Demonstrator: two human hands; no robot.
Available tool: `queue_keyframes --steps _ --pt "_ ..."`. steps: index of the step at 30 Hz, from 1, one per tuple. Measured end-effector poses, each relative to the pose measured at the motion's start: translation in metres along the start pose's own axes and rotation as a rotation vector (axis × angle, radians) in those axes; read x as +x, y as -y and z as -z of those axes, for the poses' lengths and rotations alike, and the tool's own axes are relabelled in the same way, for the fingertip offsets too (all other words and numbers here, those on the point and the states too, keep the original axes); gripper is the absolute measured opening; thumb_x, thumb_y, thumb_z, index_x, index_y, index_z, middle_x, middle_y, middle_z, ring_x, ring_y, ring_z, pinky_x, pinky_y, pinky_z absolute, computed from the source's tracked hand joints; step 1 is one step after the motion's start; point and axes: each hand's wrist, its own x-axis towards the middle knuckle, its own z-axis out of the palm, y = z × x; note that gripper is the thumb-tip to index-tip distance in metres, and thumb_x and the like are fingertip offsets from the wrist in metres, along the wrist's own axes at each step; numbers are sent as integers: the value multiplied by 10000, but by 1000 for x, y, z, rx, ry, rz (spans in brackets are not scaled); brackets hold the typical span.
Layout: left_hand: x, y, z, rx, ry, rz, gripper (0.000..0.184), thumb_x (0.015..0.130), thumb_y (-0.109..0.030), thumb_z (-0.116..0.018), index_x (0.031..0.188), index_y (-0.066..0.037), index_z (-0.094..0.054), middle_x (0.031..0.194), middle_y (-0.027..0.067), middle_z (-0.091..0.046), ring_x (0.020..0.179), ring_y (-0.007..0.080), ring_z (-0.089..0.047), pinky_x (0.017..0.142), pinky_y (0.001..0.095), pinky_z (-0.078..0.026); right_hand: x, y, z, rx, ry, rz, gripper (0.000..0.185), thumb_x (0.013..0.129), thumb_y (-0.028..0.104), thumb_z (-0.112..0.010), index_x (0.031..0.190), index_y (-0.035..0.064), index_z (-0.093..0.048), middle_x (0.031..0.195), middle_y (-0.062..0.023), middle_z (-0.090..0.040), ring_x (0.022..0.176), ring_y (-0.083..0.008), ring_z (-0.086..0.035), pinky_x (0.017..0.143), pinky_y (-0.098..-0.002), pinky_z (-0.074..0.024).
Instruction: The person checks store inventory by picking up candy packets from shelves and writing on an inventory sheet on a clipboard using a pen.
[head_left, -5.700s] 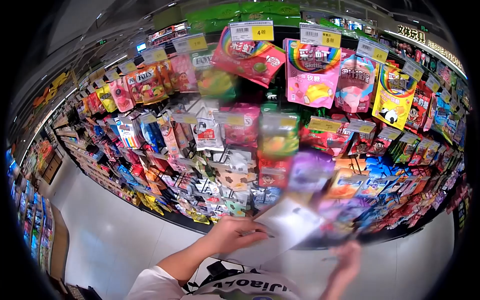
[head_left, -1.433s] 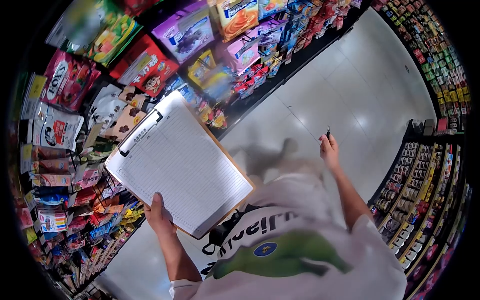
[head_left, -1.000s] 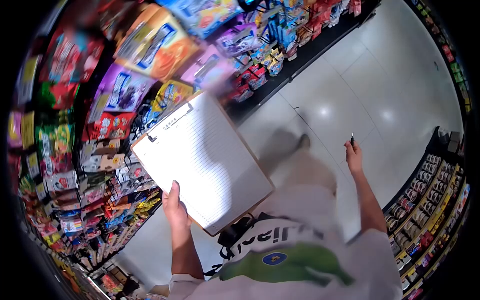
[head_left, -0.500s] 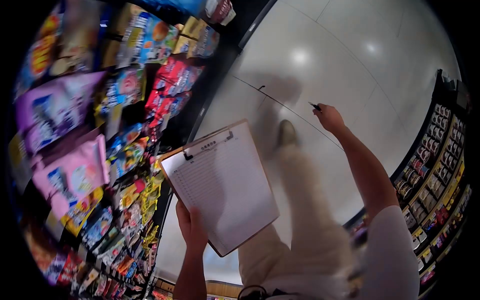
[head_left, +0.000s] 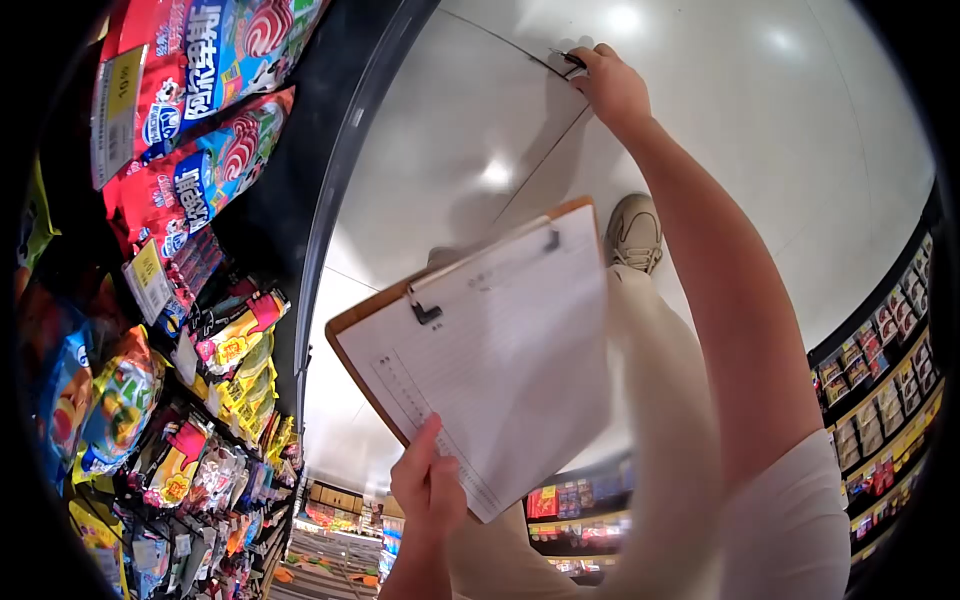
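My left hand grips the lower left edge of a wooden clipboard, its thumb lying over the front. A white ruled sheet with a numbered column covers the board, and a black clip shows near its top. The print is too small to read. Out ahead, apart from the board, my right hand is closed around a dark pen above the floor. The pen's tip is hard to make out.
Bagged candy with price tags fills the shelves at left. A dark shelf edge borders the pale tiled floor. More stocked shelves curve along the right. My shoe is on the floor.
My right hand has moved forward and left with the pen. The clipboard sits slightly further right in view. The view has shifted along the candy shelves, and other bags now show.
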Motion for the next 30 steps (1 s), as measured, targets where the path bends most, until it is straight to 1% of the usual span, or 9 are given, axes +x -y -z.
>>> queue_keyframes --steps 2,6,10,12,15,21,23,27,30 --pt "13 -18 -10 -139 -67 -73 303 887 -28 -598 1173 61 -639 902 128 -690 771 133 -612 728 243 -468 8 -2 -4 -87 46 15 296 867 199 -660 1156 161 -613 1098 -84 -612 951 -319 -647 774 -430 -536" --pt "9 -18 -8 -254 -2 197 252 876 -26 -647 1119 25 -684 898 98 -690 759 118 -601 718 244 -473 7 -6 -7 -162 61 -2 280 861 191 -667 1138 184 -632 1099 -57 -616 961 -297 -653 778 -426 -546" --pt "14 -14 -20 -309 -61 127 273 849 4 -668 1121 19 -689 898 79 -691 770 110 -598 728 242 -472 0 -10 -6 -162 84 -28 234 880 198 -647 1109 152 -632 1115 -58 -614 977 -296 -645 790 -417 -539" --pt "19 -22 -22 -362 -73 383 306 816 26 -705 1121 15 -693 970 83 -692 870 123 -613 797 254 -476 -12 -11 -1 -66 36 -102 242 899 234 -643 1082 78 -623 1097 -91 -631 974 -307 -638 785 -419 -520" --pt "20 -37 -19 -317 -99 386 356 794 13 -744 1146 -4 -691 1049 95 -679 985 145 -607 874 270 -470 -43 -6 24 250 -53 -127 290 912 287 -648 1072 48 -609 998 -126 -660 892 -313 -641 744 -412 -500" --pt "8 -104 2 -230 -80 246 471 780 -32 -786 1233 -55 -662 1156 144 -653 1059 190 -620 918 299 -485 -179 70 155 913 17 -280 221 955 223 -601 1013 11 -586 760 -81 -613 710 -145 -557 672 -315 -459" --pt "2 -148 11 -224 -14 298 487 796 11 -746 1268 -25 -631 1200 134 -642 1106 186 -592 947 304 -478 -216 112 239 971 151 -253 209 965 207 -585 1036 11 -586 795 -50 -636 712 -119 -537 672 -278 -450" --pt "-29 -206 27 -97 9 -17 539 773 -43 -800 1282 -39 -623 1120 156 -665 998 182 -638 874 300 -513 -279 156 332 1342 415 -235 173 990 148 -546 1110 28 -579 885 -6 -660 717 -46 -484 661 -210 -413" --pt "-61 -277 48 -39 27 -89 522 768 -108 -820 1256 -60 -641 1086 199 -674 997 247 -670 870 334 -525 -314 188 422 1480 543 -169 163 990 117 -543 1126 34 -581 900 -9 -664 706 -34 -464 652 -200 -401"
